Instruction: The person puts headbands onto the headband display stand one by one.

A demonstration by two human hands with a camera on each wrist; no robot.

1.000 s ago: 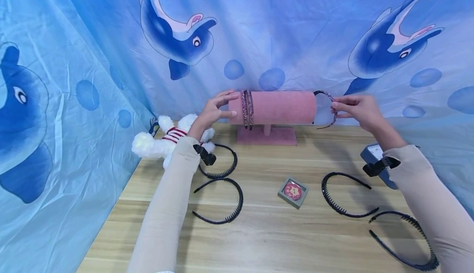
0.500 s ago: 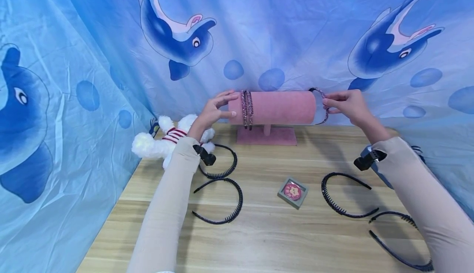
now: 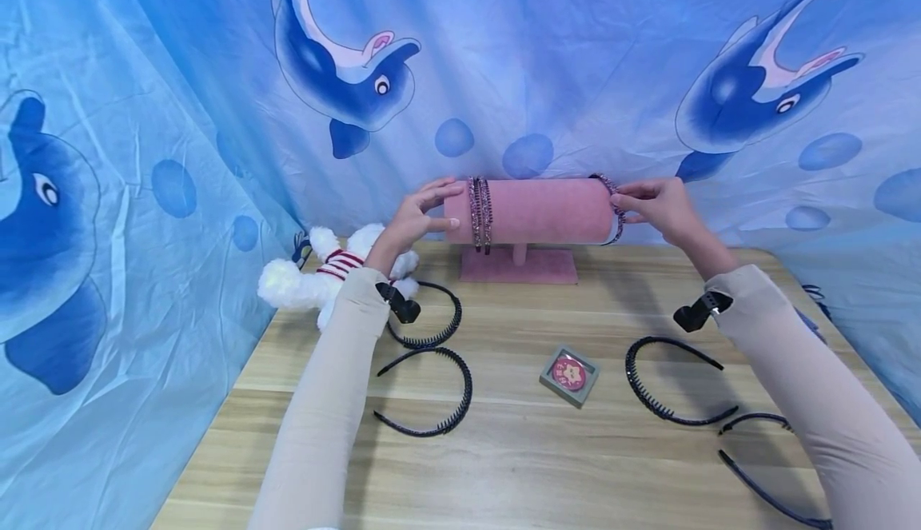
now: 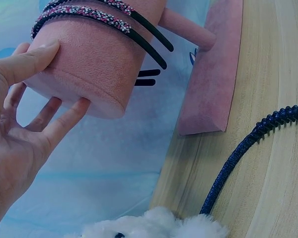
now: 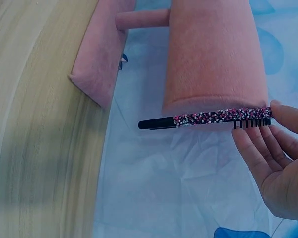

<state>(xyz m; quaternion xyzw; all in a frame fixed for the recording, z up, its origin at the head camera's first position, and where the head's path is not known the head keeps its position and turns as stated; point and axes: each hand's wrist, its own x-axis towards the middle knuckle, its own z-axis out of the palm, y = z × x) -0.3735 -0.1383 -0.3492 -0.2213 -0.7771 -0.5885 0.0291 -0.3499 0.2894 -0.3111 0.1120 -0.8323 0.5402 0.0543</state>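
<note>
A pink plush headband stand (image 3: 540, 210), a horizontal roll on a post and flat base, stands at the table's back. Two glittery headbands (image 3: 480, 214) sit around its left part. My left hand (image 3: 416, 217) grips the roll's left end; in the left wrist view the thumb (image 4: 39, 57) presses its side and fingertips touch the end face. With my right hand (image 3: 658, 204) I pinch a headband (image 5: 213, 117) covered in pink and white sparkles, with black comb teeth, by its middle. This headband stands at the roll's right end, around its edge in the head view.
Dark toothed headbands lie on the table: two at left (image 3: 468, 390), (image 3: 455, 318) and two at right (image 3: 636, 378), (image 3: 766, 494). Between them is a small grey box (image 3: 570, 376) with a pink badge. A white plush toy (image 3: 295, 284) lies behind my left arm. Blue dolphin curtain (image 3: 576, 58) hangs behind.
My right hand has moved left with the sparkly headband, from beside the roll's right end to around its edge. The left hand keeps its hold.
</note>
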